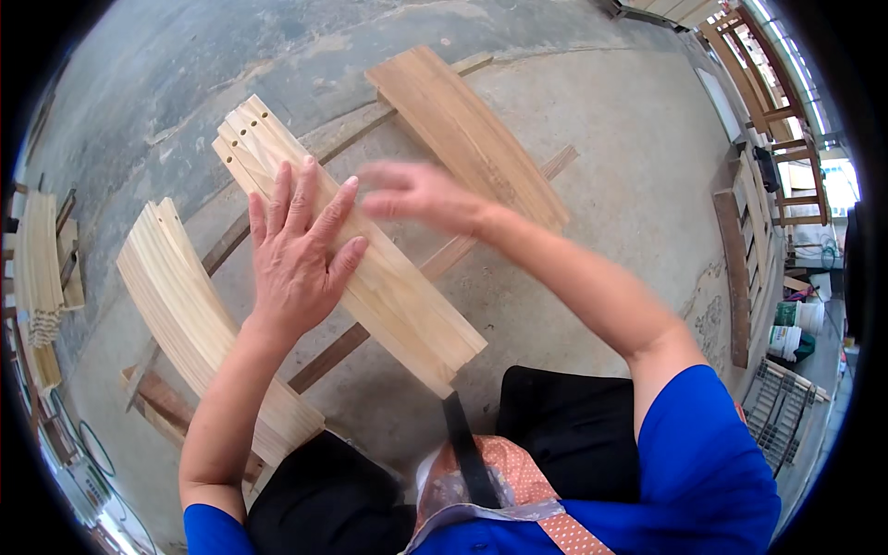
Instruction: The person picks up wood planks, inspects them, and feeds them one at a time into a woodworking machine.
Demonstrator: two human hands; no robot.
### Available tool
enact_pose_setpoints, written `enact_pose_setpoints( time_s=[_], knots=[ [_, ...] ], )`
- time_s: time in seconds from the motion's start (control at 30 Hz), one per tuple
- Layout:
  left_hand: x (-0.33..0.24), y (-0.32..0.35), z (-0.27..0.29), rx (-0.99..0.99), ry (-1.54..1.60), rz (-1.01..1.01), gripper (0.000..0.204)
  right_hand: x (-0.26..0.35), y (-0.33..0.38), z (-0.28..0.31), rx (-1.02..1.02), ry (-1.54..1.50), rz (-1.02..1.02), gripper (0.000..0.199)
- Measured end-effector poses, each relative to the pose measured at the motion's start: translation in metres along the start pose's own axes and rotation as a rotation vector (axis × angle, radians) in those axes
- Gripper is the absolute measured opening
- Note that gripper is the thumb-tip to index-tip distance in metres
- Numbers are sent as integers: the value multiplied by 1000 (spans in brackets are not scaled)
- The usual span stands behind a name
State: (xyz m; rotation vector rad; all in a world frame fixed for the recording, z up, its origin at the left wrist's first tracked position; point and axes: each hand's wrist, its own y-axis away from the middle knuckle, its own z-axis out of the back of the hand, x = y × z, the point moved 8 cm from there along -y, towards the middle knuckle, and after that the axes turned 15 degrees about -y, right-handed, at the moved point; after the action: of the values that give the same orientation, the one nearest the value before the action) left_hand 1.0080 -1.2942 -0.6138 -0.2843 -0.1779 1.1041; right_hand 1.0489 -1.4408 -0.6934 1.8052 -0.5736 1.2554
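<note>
My left hand (301,245) lies flat, fingers spread, on a stack of pale wooden boards (407,305). Several round holes show near the far end of these boards, and their near end points toward my lap. My right hand (416,194) hovers by the right edge of the same stack, smeared by motion, so its fingers cannot be made out well. To the left, another group of pale boards (199,314) lies side by side. A wider brown board (472,139) rests at the far right, beyond my right forearm.
Two wooden rails (338,356) run crosswise under the boards, above a grey concrete floor (592,120). More pale boards (39,259) stand stacked at the far left. On the right are a wooden frame (735,259), white buckets (786,340) and a dark metal grid (777,407).
</note>
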Motion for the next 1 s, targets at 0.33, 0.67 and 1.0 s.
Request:
enact_pose_setpoints(
  time_s=[0.33, 0.67, 1.0],
  knots=[
    [-9, 0, -9, 89, 2, -38, 55, -1, 48, 152, -717, 802, -28, 90],
    [-8, 1, -7, 101, 37, -14, 57, 22, 62, 85, 33, -927, 195, 91],
    [-5, 3, -9, 92, 37, -20, 57, 28, 57, 74, 25, -871, 195, 88]
  ],
)
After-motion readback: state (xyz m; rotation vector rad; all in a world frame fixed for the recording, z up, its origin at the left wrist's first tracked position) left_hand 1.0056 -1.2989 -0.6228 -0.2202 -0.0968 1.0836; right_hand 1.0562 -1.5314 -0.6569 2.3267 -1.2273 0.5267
